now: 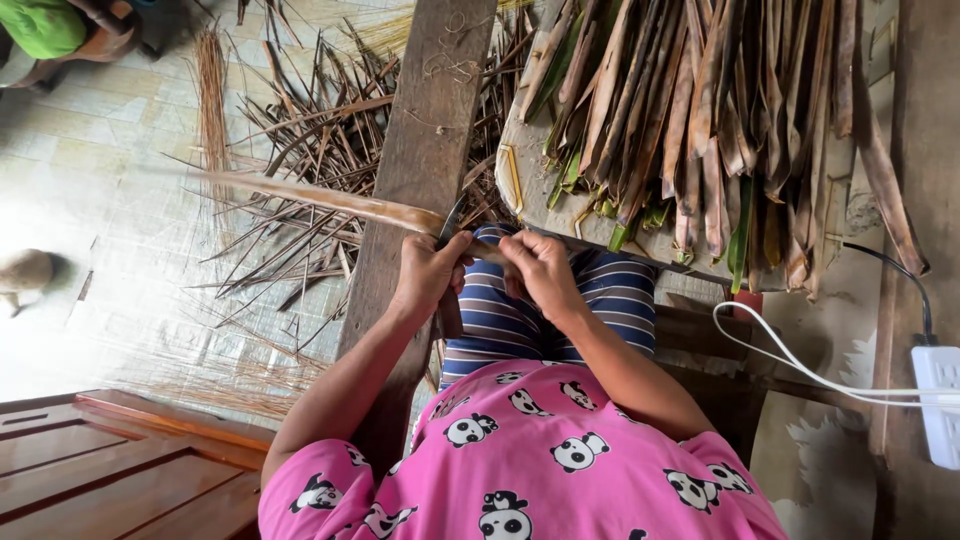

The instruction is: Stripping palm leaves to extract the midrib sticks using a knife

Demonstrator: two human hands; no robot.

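Pale tiled floor (90,190) in daylight, a dark wooden post (425,130), a panelled wooden door (110,470) lower left.

Home craft workspace: dried palm leaves (700,110) heaped, stripped stalks (300,190) littering woven floor mat (90,170).

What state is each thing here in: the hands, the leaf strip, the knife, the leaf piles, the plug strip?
Left hand: closed on a knife and the strip.
Right hand: pinching the strip's end.
Leaf strip: long, dry, stretched out to the left, blurred.
Knife: blade against the strip.
Leaf pile: heaped on the bench, whole.
Stripped leaves: scattered on the floor.
Power strip: white cable plugged in.
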